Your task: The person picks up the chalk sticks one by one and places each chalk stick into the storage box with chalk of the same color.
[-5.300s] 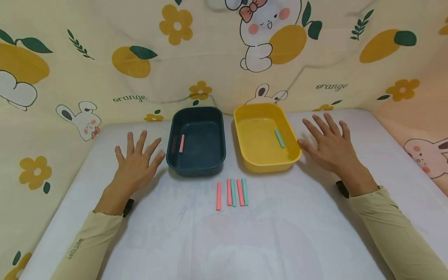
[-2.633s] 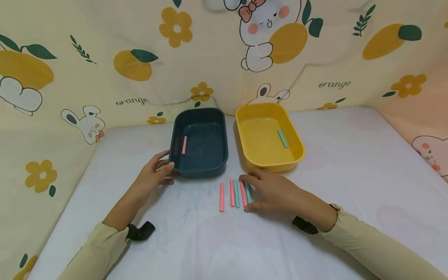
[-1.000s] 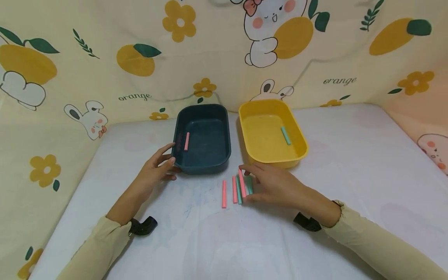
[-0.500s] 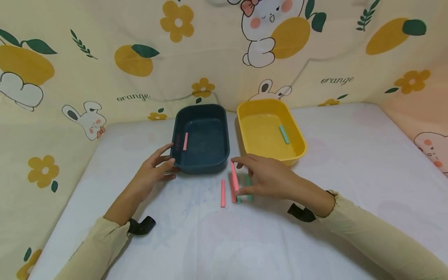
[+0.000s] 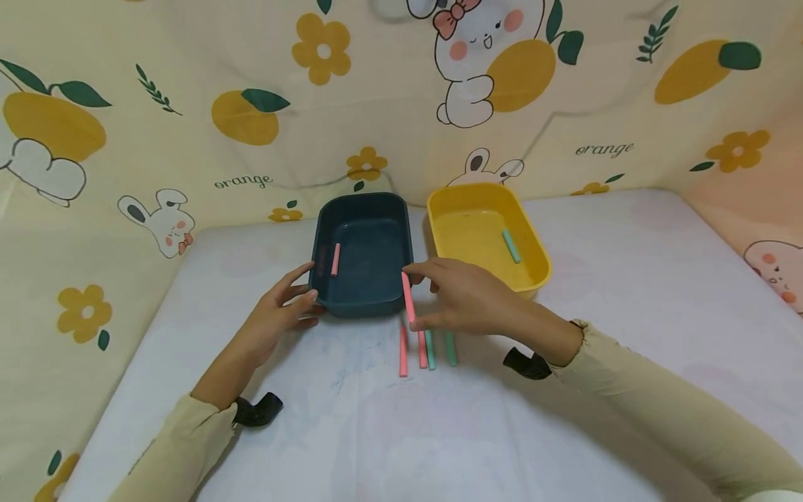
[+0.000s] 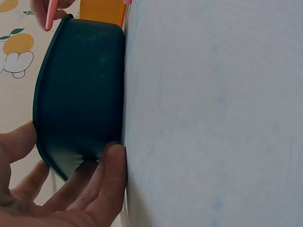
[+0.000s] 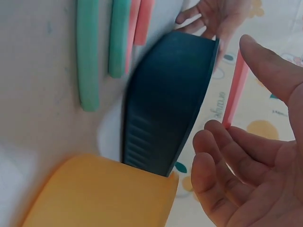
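Note:
My right hand (image 5: pixel 415 295) pinches a pink stick (image 5: pixel 408 296) between thumb and fingers, lifted just off the table beside the front right corner of the dark blue tray (image 5: pixel 360 303). In the right wrist view the pink stick (image 7: pixel 236 92) stands between thumb and fingertips, close to the tray's wall (image 7: pixel 165 104). My left hand (image 5: pixel 307 282) holds the tray's front left corner, thumb (image 6: pixel 113 161) against its wall (image 6: pixel 80 94). Another pink stick (image 5: pixel 335 258) lies inside that tray. The yellow tray (image 5: pixel 533 279) holds a teal stick (image 5: pixel 511 245).
On the white table (image 5: pixel 564 432) in front of the trays lie two pink sticks (image 5: pixel 403 348) and two teal sticks (image 5: pixel 449 347) in a row. A patterned cloth wall (image 5: pixel 251 160) closes in the back and both sides.
My right hand picked one pink stick out of the row and raised it up and left to the dark blue tray's corner. My left hand stayed on the tray.

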A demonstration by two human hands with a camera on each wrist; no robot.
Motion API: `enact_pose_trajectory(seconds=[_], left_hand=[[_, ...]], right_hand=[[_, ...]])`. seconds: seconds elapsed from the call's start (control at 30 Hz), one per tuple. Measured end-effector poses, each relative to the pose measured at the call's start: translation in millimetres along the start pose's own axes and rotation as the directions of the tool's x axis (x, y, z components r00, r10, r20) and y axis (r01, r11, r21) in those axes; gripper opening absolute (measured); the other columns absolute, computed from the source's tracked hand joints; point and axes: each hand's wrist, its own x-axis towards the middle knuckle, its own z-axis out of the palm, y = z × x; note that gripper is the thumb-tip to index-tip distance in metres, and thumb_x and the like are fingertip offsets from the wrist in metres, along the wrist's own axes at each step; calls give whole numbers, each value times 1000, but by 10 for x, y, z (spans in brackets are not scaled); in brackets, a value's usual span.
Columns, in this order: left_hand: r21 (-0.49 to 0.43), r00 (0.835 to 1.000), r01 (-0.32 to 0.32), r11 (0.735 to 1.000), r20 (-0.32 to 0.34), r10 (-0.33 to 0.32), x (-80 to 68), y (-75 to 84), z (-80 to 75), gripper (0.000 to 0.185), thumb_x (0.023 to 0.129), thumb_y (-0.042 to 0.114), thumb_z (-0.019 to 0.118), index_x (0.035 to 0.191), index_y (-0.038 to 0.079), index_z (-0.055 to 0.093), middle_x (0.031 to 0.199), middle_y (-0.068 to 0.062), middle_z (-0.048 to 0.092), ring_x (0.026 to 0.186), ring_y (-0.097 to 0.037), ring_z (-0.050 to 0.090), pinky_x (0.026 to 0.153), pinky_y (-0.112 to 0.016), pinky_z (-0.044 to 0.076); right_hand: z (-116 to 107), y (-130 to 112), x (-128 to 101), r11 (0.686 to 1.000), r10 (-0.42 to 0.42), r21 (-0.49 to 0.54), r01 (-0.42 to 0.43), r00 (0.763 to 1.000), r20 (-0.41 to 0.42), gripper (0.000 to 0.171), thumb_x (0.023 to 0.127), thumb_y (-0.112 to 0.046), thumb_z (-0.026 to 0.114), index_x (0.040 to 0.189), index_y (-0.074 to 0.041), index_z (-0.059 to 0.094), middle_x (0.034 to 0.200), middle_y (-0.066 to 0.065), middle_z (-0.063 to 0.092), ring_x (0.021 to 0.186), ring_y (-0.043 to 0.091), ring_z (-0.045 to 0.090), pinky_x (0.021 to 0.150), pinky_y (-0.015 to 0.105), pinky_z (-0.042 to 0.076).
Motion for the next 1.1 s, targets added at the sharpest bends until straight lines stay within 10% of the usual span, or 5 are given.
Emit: enact_pose_trajectory(seconds=[1.1], left_hand=[[-52, 1000, -17, 999, -24, 16, 31, -53, -29, 70, 97, 35, 64, 157, 33, 28, 153, -18, 42, 113, -29, 66, 94, -39, 57]], right_hand=[[-85, -16, 494, 999, 48, -20, -47, 996, 77, 86, 78, -53, 81, 148, -18, 46, 127, 1, 64, 105, 17, 59, 91, 35, 54]])
